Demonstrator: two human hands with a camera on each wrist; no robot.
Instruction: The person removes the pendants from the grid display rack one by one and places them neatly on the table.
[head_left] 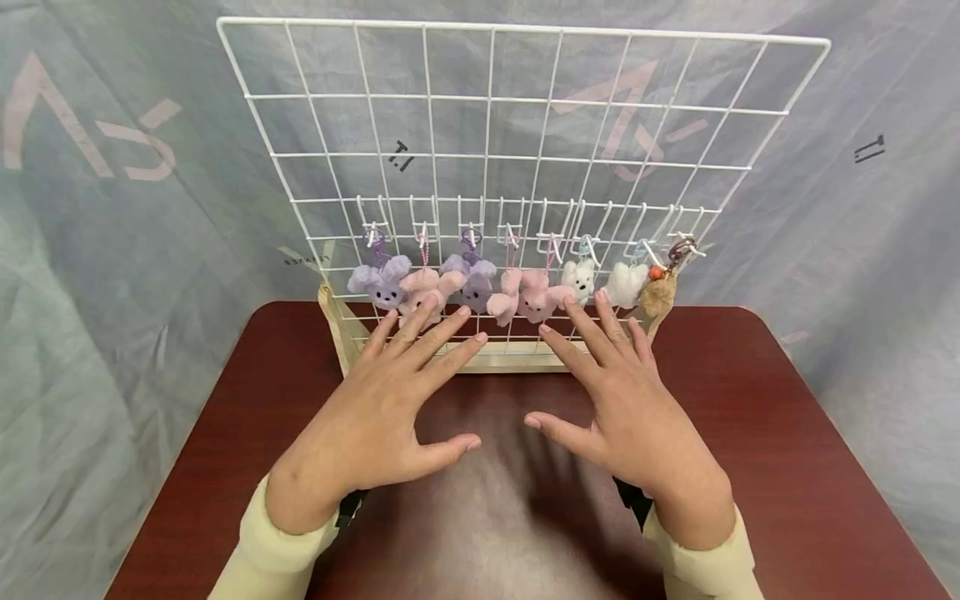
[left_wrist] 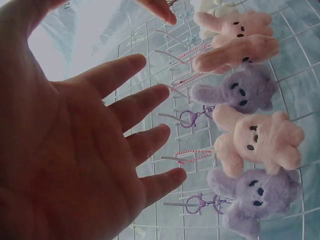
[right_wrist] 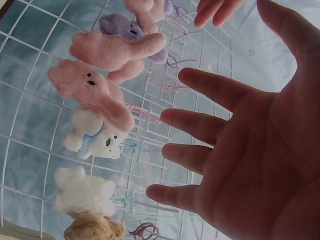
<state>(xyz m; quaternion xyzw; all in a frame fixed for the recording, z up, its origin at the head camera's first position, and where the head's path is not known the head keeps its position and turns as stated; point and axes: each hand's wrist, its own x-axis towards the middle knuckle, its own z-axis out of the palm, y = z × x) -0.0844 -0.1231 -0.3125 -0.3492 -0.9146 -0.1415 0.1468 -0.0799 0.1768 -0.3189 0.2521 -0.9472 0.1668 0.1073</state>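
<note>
Both hands are held palm down over the table with fingers spread and nothing in them. My left hand (head_left: 375,417) is in front of the left part of a white wire grid rack (head_left: 487,156). In front of its right part is my right hand (head_left: 630,408). Plush keychains hang in a row from the rack's hooks: a purple one (left_wrist: 257,192) at the left end, a pink one (left_wrist: 257,137), another purple one (head_left: 476,283), and two pink ones, including this pink plush (right_wrist: 85,82). Farther right hang a white bear (right_wrist: 100,137), another white plush (right_wrist: 85,190) and a brown plush (head_left: 657,296).
Wooden supports (head_left: 341,329) hold the rack up near the back of the dark red-brown table (head_left: 750,433). Grey fabric (head_left: 112,250) with printed marks hangs behind and at both sides. Bare hooks' prongs stick out toward me along the row.
</note>
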